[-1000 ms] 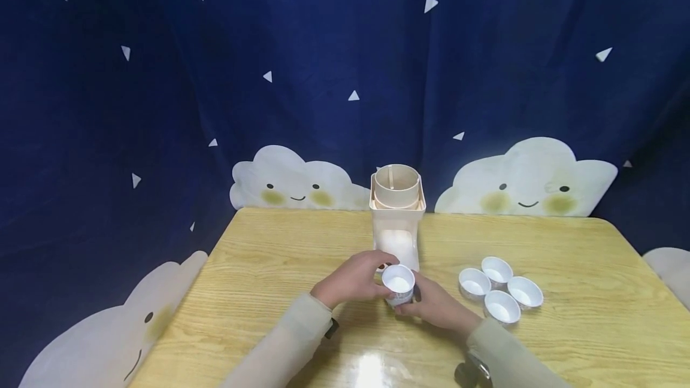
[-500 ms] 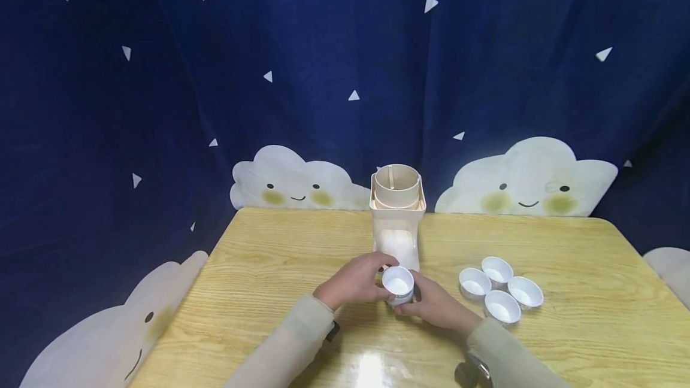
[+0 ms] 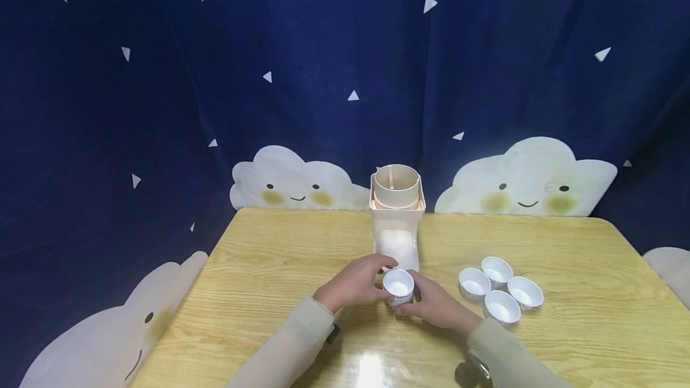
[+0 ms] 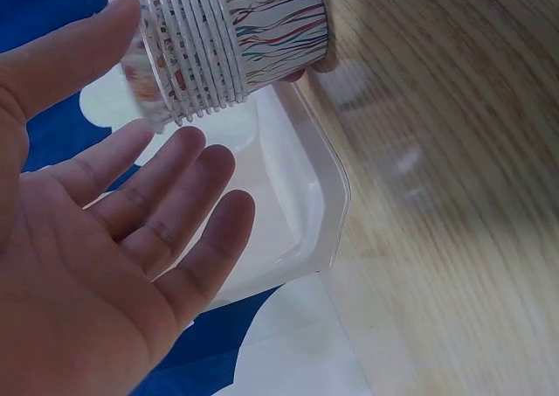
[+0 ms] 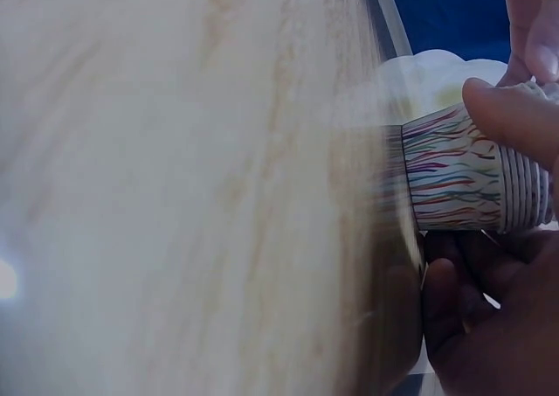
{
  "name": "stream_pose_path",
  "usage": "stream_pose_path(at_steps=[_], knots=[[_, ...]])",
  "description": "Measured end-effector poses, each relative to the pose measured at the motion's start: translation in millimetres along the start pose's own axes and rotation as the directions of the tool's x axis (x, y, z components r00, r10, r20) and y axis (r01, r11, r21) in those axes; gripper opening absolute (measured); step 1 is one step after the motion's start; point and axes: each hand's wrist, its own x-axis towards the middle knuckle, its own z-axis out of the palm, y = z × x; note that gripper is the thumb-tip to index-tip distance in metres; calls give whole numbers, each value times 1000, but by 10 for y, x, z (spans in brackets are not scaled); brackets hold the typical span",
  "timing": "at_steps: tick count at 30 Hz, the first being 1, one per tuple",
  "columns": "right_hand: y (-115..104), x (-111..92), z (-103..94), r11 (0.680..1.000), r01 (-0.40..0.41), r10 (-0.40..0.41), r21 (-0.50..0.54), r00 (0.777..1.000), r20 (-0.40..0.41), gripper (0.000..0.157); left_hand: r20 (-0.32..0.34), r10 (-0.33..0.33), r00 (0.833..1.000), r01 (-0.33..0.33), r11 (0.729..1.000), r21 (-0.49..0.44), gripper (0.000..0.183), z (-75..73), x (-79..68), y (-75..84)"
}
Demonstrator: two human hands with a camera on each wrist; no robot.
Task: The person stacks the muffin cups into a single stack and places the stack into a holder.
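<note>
In the head view, a nested stack of paper cups with white insides stands between my hands, its top cup (image 3: 398,283) facing up. The right wrist view shows my right hand (image 5: 502,300) gripping the stack (image 5: 450,169) low down, thumb on one side and fingers on the other. Coloured wavy lines cover the lowest cup's wall, and several rims sit close together above it. My left hand (image 3: 353,283) pinches the top cup between thumb and forefinger at the rim. Its other fingers (image 4: 196,252) are held out loosely, as the left wrist view shows.
Just behind the stack stands a beige plastic holder (image 3: 396,214) with a round upper part. To the right, several single paper cups (image 3: 502,307) are grouped upright on the wooden table (image 3: 269,244). A dark blue curtain (image 3: 323,47) with clouds hangs behind the table.
The top cup and my left hand have shifted very slightly toward me. My right hand, the holder and the grouped cups look unmoved.
</note>
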Motion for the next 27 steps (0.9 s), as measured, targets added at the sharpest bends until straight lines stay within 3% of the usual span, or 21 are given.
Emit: stream_pose_path(at_steps=[20,27], knots=[[-8,13,-5,1000,25,-25,12,1000,-4,65,20,-48,999,49,999,-24,67,-30,-99,-90],[-68,-17,-10,999,28,-30,-45,999,-46,86,22,-81,996,83,993,-80,68,-27,-165,-130]])
